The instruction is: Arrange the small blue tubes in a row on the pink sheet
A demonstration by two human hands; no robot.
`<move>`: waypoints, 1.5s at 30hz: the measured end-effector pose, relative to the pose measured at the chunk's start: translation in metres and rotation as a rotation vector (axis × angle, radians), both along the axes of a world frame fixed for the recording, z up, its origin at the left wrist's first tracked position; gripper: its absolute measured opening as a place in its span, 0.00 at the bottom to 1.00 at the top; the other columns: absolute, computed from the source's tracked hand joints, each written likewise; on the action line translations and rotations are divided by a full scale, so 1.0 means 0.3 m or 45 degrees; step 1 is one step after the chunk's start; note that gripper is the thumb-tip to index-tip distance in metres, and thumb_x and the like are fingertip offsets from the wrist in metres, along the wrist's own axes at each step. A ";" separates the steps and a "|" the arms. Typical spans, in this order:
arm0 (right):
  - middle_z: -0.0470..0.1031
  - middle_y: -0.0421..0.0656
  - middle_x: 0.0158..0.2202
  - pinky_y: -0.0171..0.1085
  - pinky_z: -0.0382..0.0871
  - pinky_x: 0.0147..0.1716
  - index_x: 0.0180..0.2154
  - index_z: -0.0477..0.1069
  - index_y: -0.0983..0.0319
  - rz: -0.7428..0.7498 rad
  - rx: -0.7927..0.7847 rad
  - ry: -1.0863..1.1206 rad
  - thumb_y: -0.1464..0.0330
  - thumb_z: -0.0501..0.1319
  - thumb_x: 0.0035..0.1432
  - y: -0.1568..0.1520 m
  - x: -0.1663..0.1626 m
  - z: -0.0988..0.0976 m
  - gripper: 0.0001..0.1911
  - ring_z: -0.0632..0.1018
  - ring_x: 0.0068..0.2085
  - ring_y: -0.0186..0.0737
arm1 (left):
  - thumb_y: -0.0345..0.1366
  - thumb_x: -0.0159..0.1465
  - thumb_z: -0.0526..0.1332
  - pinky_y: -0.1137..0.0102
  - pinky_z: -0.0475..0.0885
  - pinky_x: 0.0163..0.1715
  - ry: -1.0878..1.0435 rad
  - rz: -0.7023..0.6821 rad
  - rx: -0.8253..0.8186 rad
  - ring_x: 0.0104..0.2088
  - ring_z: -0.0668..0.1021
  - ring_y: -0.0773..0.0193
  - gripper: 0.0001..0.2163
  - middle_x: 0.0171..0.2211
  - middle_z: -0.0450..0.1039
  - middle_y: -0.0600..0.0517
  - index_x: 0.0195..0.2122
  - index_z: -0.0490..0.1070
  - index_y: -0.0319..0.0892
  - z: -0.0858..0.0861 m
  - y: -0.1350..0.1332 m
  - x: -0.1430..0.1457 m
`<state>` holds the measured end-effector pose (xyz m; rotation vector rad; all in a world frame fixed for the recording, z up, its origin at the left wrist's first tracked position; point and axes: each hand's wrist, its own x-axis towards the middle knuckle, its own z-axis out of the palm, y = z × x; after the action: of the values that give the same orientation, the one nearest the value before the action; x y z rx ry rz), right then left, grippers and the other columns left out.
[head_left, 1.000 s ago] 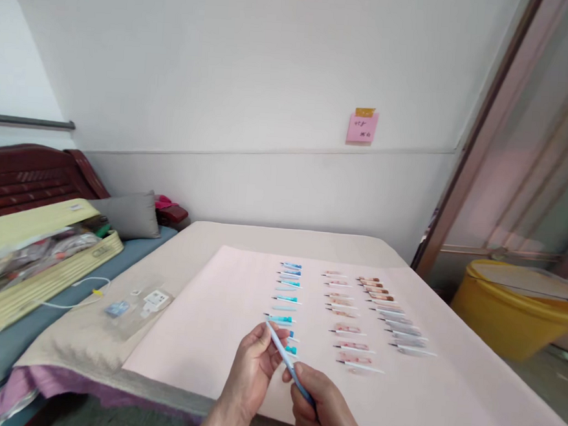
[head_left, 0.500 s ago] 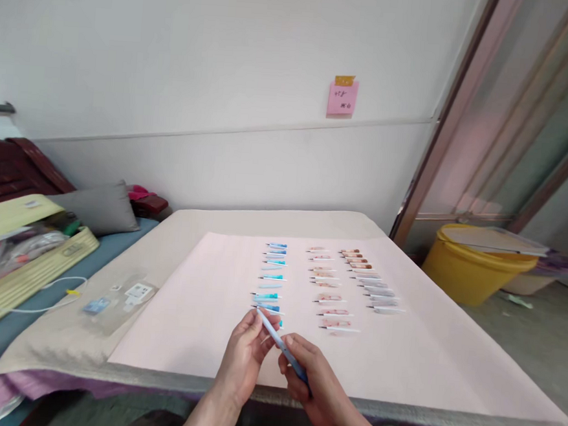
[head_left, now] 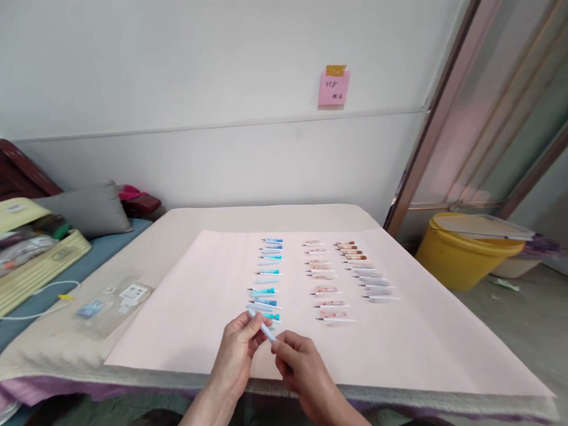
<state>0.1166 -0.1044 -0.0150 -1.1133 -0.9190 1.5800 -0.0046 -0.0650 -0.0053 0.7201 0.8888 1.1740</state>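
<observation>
Both hands hold a pale blue pen [head_left: 268,332] slanting between them, above the near part of a pale pink sheet [head_left: 169,322]. My left hand [head_left: 238,346] pinches its upper part between thumb and fingers. Closed around the lower end is my right hand [head_left: 305,367], which hides that end of the pen. Just beyond my left hand lies a column of blue and turquoise pen parts [head_left: 265,291] with thin dark-tipped refills. Further right are a column of pink-patterned pen parts [head_left: 329,304] and a group of brown and clear ones [head_left: 352,249], also with refills.
At left, a clear plastic bag [head_left: 112,305] lies on the beige cover, near a white cable [head_left: 28,318] and an opened yellow box [head_left: 62,256]. A grey cushion [head_left: 90,209] sits behind. A yellow bucket [head_left: 449,257] stands on the floor at right. A pink note [head_left: 333,88] is taped to the wall.
My right hand has slid up the pen, closer to my left hand, and now covers the darker blue end that showed before. The camera view has shifted slightly.
</observation>
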 end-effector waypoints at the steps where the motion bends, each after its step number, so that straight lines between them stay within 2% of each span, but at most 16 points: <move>1: 0.58 0.31 0.13 0.30 0.38 0.13 0.24 0.62 0.62 0.034 -0.073 0.133 0.65 0.57 0.51 -0.002 0.002 0.001 0.09 0.49 0.13 0.22 | 0.37 0.53 0.64 0.73 0.66 0.31 -0.032 -0.023 0.005 0.30 0.72 0.67 0.09 0.28 0.72 0.49 0.29 0.73 0.35 0.000 -0.001 0.000; 5: 0.59 0.31 0.13 0.29 0.36 0.13 0.25 0.64 0.63 0.083 -0.224 0.443 0.64 0.57 0.50 -0.007 0.009 0.002 0.09 0.47 0.11 0.21 | 0.36 0.56 0.61 0.72 0.67 0.29 -0.111 -0.101 0.032 0.30 0.72 0.66 0.08 0.30 0.72 0.47 0.31 0.73 0.36 -0.001 -0.007 0.001; 14: 0.59 0.32 0.10 0.27 0.36 0.11 0.24 0.65 0.65 0.025 -0.391 0.643 0.65 0.56 0.50 -0.003 0.000 -0.018 0.10 0.46 0.10 0.20 | 0.36 0.59 0.58 0.69 0.66 0.27 -0.131 -0.180 0.111 0.25 0.71 0.67 0.09 0.29 0.71 0.47 0.30 0.72 0.34 0.010 -0.023 0.021; 20: 0.58 0.31 0.10 0.26 0.34 0.11 0.24 0.65 0.66 0.112 -0.528 0.828 0.67 0.56 0.50 -0.002 0.007 -0.017 0.09 0.44 0.10 0.19 | 0.36 0.59 0.58 0.68 0.67 0.33 -0.113 -0.188 0.124 0.31 0.73 0.63 0.09 0.33 0.73 0.43 0.31 0.72 0.35 0.012 -0.023 0.017; 23: 0.57 0.31 0.10 0.26 0.35 0.10 0.25 0.66 0.66 0.171 -0.529 0.865 0.66 0.55 0.52 -0.005 0.009 -0.003 0.09 0.43 0.11 0.20 | 0.36 0.59 0.58 0.68 0.67 0.35 -0.127 -0.199 0.091 0.34 0.74 0.61 0.09 0.35 0.74 0.41 0.31 0.71 0.35 0.012 -0.022 0.014; 26: 0.60 0.32 0.11 0.26 0.37 0.10 0.28 0.67 0.65 0.195 -0.427 0.824 0.62 0.55 0.54 -0.005 0.007 0.007 0.12 0.47 0.10 0.20 | 0.37 0.59 0.58 0.69 0.67 0.33 -0.135 -0.199 0.088 0.32 0.74 0.63 0.09 0.36 0.74 0.40 0.31 0.71 0.35 0.016 -0.021 0.016; 29: 0.65 0.34 0.15 0.26 0.42 0.11 0.29 0.66 0.64 0.111 -0.398 0.738 0.57 0.55 0.54 0.000 0.004 0.003 0.15 0.54 0.11 0.21 | 0.37 0.58 0.59 0.67 0.67 0.37 -0.138 -0.179 0.089 0.33 0.74 0.62 0.09 0.36 0.74 0.41 0.32 0.72 0.35 0.023 -0.019 0.019; 32: 0.65 0.34 0.17 0.26 0.48 0.12 0.28 0.66 0.64 0.018 -0.476 0.643 0.55 0.57 0.52 0.007 0.002 -0.010 0.17 0.60 0.13 0.23 | 0.38 0.56 0.61 0.64 0.67 0.40 -0.128 -0.171 0.081 0.35 0.74 0.60 0.10 0.36 0.74 0.42 0.31 0.72 0.35 0.028 -0.017 0.019; 38: 0.65 0.34 0.17 0.25 0.51 0.13 0.27 0.67 0.65 -0.060 -0.556 0.598 0.55 0.58 0.50 0.010 -0.004 -0.031 0.17 0.62 0.14 0.23 | 0.39 0.56 0.60 0.64 0.66 0.41 -0.042 -0.165 0.123 0.36 0.74 0.60 0.10 0.35 0.73 0.43 0.32 0.73 0.36 0.038 -0.021 0.016; 45: 0.67 0.35 0.18 0.27 0.59 0.18 0.32 0.70 0.64 -0.319 -0.500 0.676 0.58 0.61 0.49 0.025 0.020 -0.087 0.15 0.67 0.18 0.26 | 0.42 0.56 0.59 0.68 0.66 0.35 0.316 -0.290 0.253 0.29 0.73 0.64 0.11 0.26 0.73 0.48 0.29 0.72 0.37 0.033 -0.044 0.054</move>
<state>0.1225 -0.0971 -0.0412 -0.9473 -0.1143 1.7585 0.0115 -0.0782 0.0045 1.1182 0.8751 0.9910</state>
